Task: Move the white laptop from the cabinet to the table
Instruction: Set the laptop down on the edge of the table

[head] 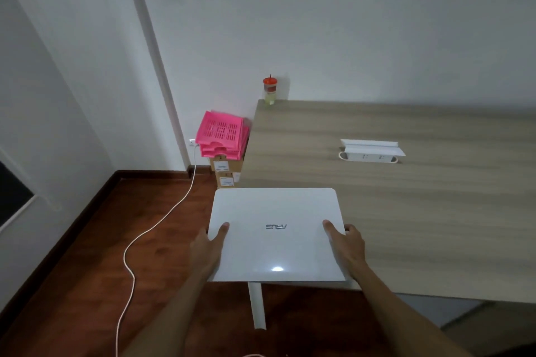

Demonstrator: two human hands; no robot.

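Both hands grip the closed white laptop (pixel 275 233), left hand (pixel 209 246) and right hand (pixel 346 243) clamping opposite sides, thumbs on top to keep it level, over the tabletop's (pixel 406 211) near-left corner.

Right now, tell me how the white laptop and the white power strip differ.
The white laptop is a broad, flat, closed slab; the power strip is a narrow bar with a raised flap behind it. The laptop is gripped by the left hand and right hand at the table's near-left corner, partly overhanging the floor; the power strip lies untouched farther in on the tabletop. Both are white.
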